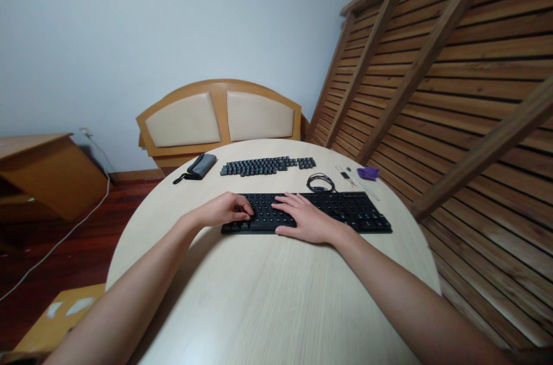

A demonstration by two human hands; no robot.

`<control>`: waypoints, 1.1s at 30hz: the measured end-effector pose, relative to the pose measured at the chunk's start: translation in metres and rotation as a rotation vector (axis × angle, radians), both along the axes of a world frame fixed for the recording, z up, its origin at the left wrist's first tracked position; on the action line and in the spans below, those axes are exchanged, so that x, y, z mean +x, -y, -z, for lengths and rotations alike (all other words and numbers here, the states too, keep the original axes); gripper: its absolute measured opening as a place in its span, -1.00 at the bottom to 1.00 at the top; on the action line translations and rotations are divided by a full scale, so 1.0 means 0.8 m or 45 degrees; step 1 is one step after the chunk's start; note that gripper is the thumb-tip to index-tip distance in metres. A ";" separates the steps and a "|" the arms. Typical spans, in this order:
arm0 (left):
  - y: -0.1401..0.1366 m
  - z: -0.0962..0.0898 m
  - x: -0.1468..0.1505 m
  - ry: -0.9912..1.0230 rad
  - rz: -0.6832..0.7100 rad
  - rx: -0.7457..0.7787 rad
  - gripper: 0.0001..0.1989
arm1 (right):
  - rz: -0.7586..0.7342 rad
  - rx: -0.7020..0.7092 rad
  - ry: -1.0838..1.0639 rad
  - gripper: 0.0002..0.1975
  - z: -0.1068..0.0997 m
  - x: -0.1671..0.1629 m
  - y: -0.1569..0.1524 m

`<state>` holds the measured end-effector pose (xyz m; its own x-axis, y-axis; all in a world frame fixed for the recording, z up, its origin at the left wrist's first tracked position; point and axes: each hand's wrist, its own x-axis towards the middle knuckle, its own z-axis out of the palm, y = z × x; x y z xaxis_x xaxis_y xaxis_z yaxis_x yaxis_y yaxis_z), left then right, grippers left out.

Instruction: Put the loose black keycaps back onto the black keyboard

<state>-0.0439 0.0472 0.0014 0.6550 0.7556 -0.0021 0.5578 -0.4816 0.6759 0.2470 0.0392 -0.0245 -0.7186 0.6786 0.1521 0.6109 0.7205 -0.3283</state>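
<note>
Touching keyboard (363, 212): left fingers (244, 204) curled, right fingers (287, 207) spread.

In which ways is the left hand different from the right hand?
The left hand is curled; the right hand is flatter and extended. The left hand is at the left end of the keyboard; the right hand is nearer its middle. Both are bare.

Nothing legible: marks on the keyboard (330, 204) under the fingers (287, 207) and the keycaps (259, 166) beyond are too small
</note>
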 end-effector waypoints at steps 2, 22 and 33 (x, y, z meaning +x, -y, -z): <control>-0.001 -0.001 0.000 0.029 0.054 0.036 -0.81 | 0.001 0.006 0.006 -0.27 0.000 0.000 0.000; 0.000 0.001 0.004 -0.055 -0.031 0.058 -0.74 | -0.004 0.024 0.001 -0.26 0.004 0.000 -0.001; -0.006 0.011 0.005 -0.021 -0.070 -0.011 -0.76 | 0.006 0.022 0.006 -0.27 0.002 -0.001 0.000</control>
<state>-0.0399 0.0520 -0.0073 0.6120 0.7906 -0.0190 0.5945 -0.4442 0.6703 0.2461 0.0394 -0.0258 -0.7160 0.6795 0.1599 0.6161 0.7229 -0.3129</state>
